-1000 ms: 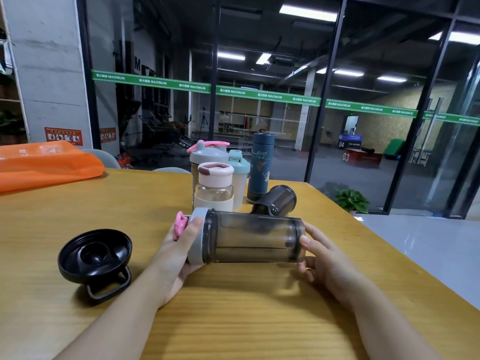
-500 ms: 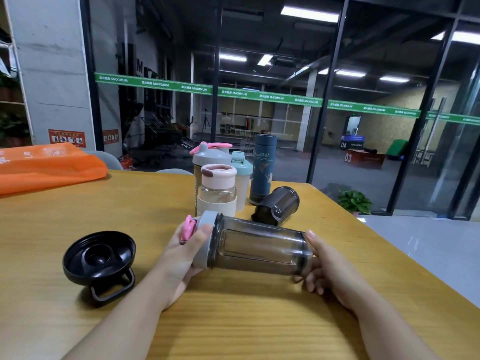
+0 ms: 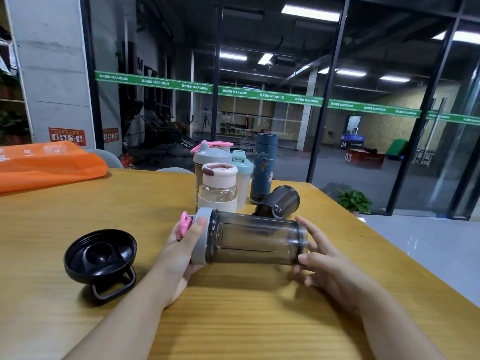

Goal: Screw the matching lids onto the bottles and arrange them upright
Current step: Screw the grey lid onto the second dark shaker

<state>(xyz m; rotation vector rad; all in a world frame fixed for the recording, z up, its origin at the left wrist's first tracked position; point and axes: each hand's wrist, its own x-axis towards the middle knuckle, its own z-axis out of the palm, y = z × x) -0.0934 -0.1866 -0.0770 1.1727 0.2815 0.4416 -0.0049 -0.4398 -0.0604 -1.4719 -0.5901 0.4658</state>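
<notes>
A smoky clear bottle point(image 3: 255, 241) is held on its side just above the wooden table point(image 3: 233, 320). Its grey lid point(image 3: 201, 236) with a pink cap sits on the left end, and my left hand point(image 3: 181, 253) grips that lid. My right hand point(image 3: 324, 261) cups the bottle's base with fingers spread round it. A loose black lid point(image 3: 100, 255) with a carry loop lies upside down at the left. Behind, a dark bottle point(image 3: 279, 202) lies on its side without a lid.
Four capped bottles stand upright together behind: a grey-lidded shaker point(image 3: 211, 158), a pink-lidded glass bottle point(image 3: 219, 188), a teal-lidded one point(image 3: 242, 172) and a blue flask point(image 3: 263, 168). An orange bag point(image 3: 49, 165) lies far left. The table's right edge runs beside my right arm.
The bottle has lifted slightly off the table and tilted a little. My right hand shifted from flat against the base to wrapping round it.
</notes>
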